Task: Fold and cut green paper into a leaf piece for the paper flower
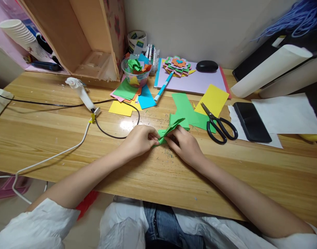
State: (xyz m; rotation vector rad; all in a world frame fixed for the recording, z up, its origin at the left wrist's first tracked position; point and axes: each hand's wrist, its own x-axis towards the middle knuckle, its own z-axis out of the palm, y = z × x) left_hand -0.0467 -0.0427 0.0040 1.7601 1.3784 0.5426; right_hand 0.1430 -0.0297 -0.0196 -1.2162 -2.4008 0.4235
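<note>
A folded green paper piece (pixel 169 130) lies on the wooden desk (pixel 70 138) between my hands. My left hand (pixel 140 140) pinches its left end with fingers curled closed. My right hand (pixel 185 144) presses and pinches its right side, fingers closed on the paper. Just behind it lies a larger cut green sheet (pixel 186 110). Black-handled scissors (pixel 219 126) rest to the right of my right hand.
A yellow sheet (pixel 212 99), a stack of coloured papers (pixel 127 97), a bowl of scraps (pixel 136 73), a blue marker (pixel 163 86), a layered paper flower (pixel 178 65), a black phone (pixel 251 121), white paper, a glue gun (pixel 80 92) and cables lie around.
</note>
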